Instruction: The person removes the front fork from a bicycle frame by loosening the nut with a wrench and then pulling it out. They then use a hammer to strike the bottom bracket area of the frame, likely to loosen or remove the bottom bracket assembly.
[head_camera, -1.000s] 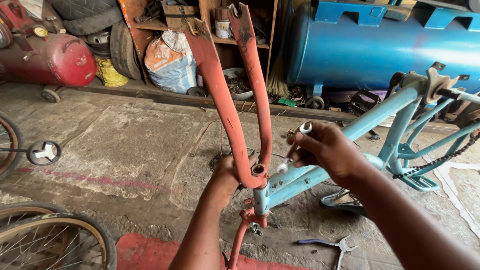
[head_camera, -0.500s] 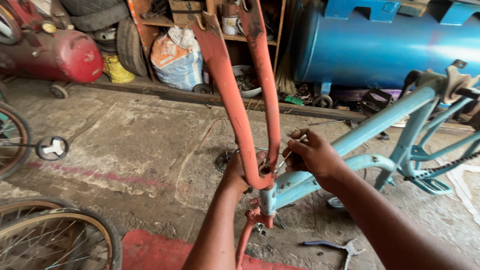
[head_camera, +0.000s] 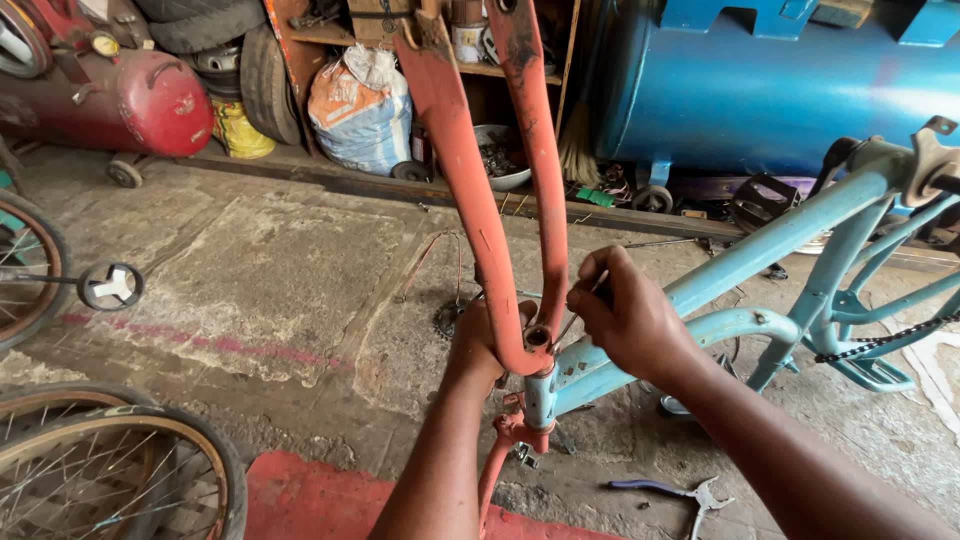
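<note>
L hand (head_camera: 478, 345) gripped the fork (head_camera: 470, 200) crown. R hand (head_camera: 625, 315) pinched a thin tool (head_camera: 572, 320) at the hole; best kept steady & straight.

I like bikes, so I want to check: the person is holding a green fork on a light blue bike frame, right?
Not quite. The head view shows the fork is orange-red, not green. The left hand grips its crown, and the frame is light blue, as you said.

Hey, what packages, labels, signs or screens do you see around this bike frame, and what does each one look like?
Sack: on the ledge behind the orange fork, bulging, tied top, white-blue with an orange patch.
Yellow bag: left of the sack, crumpled, beside the red tank.
Gauge: small round dial atop the red tank.
No screens.
</note>
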